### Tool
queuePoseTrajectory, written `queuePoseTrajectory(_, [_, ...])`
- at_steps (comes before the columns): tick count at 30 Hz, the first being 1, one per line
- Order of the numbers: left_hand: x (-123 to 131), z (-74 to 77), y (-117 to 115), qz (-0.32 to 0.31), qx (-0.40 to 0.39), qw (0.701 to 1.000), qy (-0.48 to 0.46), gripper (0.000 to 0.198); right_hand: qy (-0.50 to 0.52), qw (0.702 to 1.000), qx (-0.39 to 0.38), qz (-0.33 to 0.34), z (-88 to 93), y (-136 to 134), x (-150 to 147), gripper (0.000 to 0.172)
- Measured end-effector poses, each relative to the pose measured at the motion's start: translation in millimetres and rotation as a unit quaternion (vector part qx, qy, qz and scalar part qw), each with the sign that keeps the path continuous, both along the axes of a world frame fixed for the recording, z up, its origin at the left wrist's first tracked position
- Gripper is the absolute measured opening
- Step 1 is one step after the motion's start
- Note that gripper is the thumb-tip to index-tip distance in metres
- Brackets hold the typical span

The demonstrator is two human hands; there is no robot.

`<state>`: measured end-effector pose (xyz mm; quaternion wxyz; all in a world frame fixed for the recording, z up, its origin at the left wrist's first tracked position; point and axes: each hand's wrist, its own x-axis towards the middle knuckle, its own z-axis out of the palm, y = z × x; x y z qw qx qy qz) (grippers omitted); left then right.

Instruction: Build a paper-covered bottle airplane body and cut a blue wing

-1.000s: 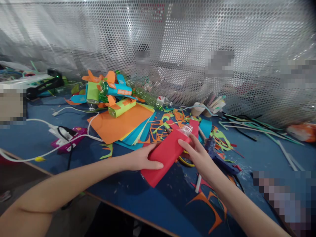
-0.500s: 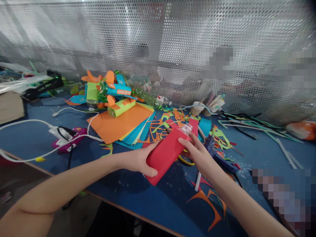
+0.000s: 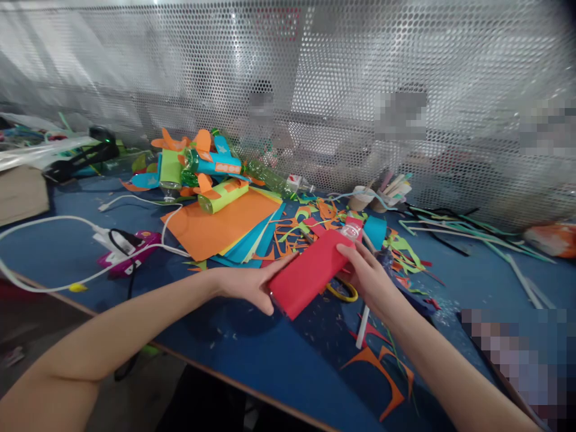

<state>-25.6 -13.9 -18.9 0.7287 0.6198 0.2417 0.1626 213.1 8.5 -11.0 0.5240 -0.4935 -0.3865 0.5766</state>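
Observation:
A clear plastic bottle wrapped in red paper (image 3: 310,273) is held above the blue table (image 3: 279,366), tilted with its capped neck (image 3: 351,228) pointing away from me. My left hand (image 3: 249,285) grips the lower end of the red wrap. My right hand (image 3: 366,273) clasps the upper end near the neck. The bottle's body is hidden under the paper.
Sheets of orange and blue paper (image 3: 216,228) lie behind the hands, with paper-covered bottle planes (image 3: 198,165) beyond. A pink glue gun (image 3: 123,255) with a white cable sits at left. Paper scraps (image 3: 373,366), a yellow ring (image 3: 344,293) and a perforated metal wall (image 3: 315,90) surround.
The red paper has been rolled tighter around the bottle and lifted off the table. My left hand slid under its lower end, and my right hand closed around the upper part.

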Motion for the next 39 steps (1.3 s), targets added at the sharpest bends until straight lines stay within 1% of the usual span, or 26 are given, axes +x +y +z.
queuePoseTrajectory(2, [5,-5.1,2,0.024,-0.055,0.995,-0.078,0.115,0.042,0.999,0.015,-0.005,1.0,6,5,0.030])
queuePoseTrajectory(3, [7,-7.2,4,0.042,-0.068,0.992,-0.100,0.112,0.060,0.998,0.022,0.000,1.8,8,6,0.026])
queuePoseTrajectory(6, [11,-12.5,6,0.089,-0.074,0.986,-0.121,0.102,0.089,0.995,0.040,0.020,3.5,11,8,0.021])
queuePoseTrajectory(9, [11,-17.8,7,0.103,-0.067,0.986,-0.110,0.095,0.105,0.992,0.058,0.036,2.3,9,6,0.023])
queuePoseTrajectory(12, [10,-21.5,7,0.114,-0.043,0.989,-0.083,0.087,0.118,0.990,0.057,0.042,-1.0,10,5,0.023])
queuePoseTrajectory(16, [11,-19.5,5,0.112,-0.016,0.991,-0.069,0.082,0.121,0.990,0.052,0.041,-4.2,13,8,0.018])
queuePoseTrajectory(21, [13,-15.2,4,0.113,-0.009,0.991,-0.064,0.083,0.131,0.989,0.048,0.041,-0.5,12,8,0.015])
queuePoseTrajectory(27, [12,-20.6,5,0.134,0.018,0.988,-0.074,0.088,0.113,0.989,0.071,0.061,1.5,7,6,0.022])
queuePoseTrajectory(30, [11,-22.2,4,0.127,0.007,0.988,-0.090,0.091,0.103,0.989,0.084,0.065,2.8,3,3,0.025])
queuePoseTrajectory(32, [12,-20.7,3,0.118,-0.007,0.988,-0.101,0.093,0.102,0.988,0.093,0.069,4.5,0,1,0.025])
queuePoseTrajectory(36, [14,-15.6,2,0.149,-0.006,0.987,-0.066,0.088,0.103,0.986,0.107,0.080,7.5,-4,0,0.026])
queuePoseTrajectory(39, [13,-14.6,3,0.156,0.010,0.987,-0.033,0.078,0.109,0.985,0.104,0.088,7.2,-3,0,0.029])
